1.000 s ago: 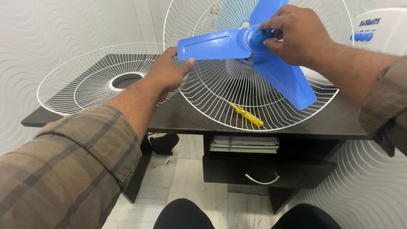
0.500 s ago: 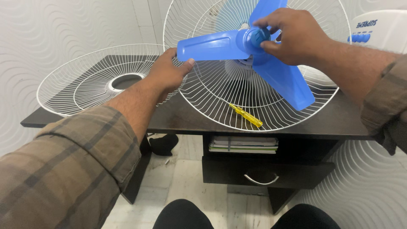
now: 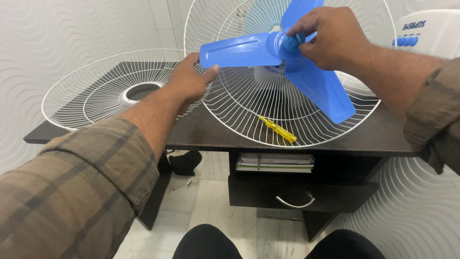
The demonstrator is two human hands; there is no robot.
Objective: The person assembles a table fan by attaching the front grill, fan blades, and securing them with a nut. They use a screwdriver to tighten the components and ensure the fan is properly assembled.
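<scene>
The blade (image 3: 239, 50) tip is gripped by the left hand (image 3: 189, 84), at 9 o'clock. The hub cap (image 3: 293, 41) is pinched by the right hand (image 3: 335, 38); fingers look slightly turned since a second ago.

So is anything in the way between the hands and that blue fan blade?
Nothing visible. The right hand already pinches the hub of the blue fan blade, and the left hand touches the tip of one blade, in front of the white wire guard.

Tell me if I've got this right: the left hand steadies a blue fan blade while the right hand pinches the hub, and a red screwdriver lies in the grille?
Nearly. The head view shows the screwdriver is yellow, not red. Otherwise right: left hand steadies the blue fan blade, right hand pinches the hub, inside the grille.
</scene>
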